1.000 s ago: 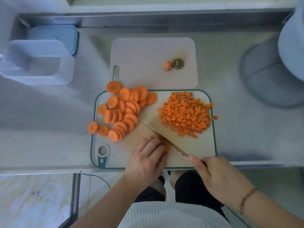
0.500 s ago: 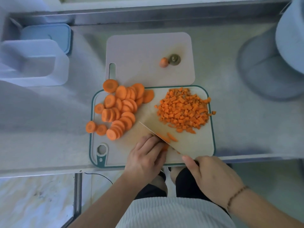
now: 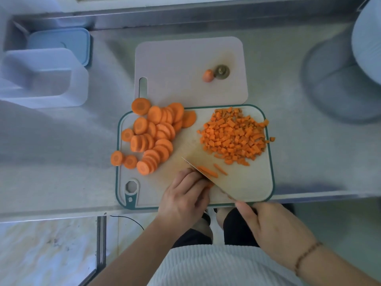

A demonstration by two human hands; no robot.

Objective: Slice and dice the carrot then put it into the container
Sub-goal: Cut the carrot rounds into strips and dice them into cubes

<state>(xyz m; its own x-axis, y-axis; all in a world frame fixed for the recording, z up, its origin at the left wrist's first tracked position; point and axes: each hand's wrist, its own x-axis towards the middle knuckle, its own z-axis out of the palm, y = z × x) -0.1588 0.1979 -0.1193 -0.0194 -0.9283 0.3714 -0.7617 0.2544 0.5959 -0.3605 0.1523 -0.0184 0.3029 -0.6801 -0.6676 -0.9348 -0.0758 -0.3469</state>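
One head-worn camera looks steeply down and forward from close above the counter (image 3: 288, 58). The board (image 3: 247, 186) sits mid-frame, the person's forearms and lap fill the bottom edge, and the counter's back rim runs along the top. Wide-angle bending shows at the sides.

steel counter (image 3: 288, 141) | two cutting boards (image 3: 243, 188) | white container (image 3: 44, 79) | blue lid (image 3: 59, 41)
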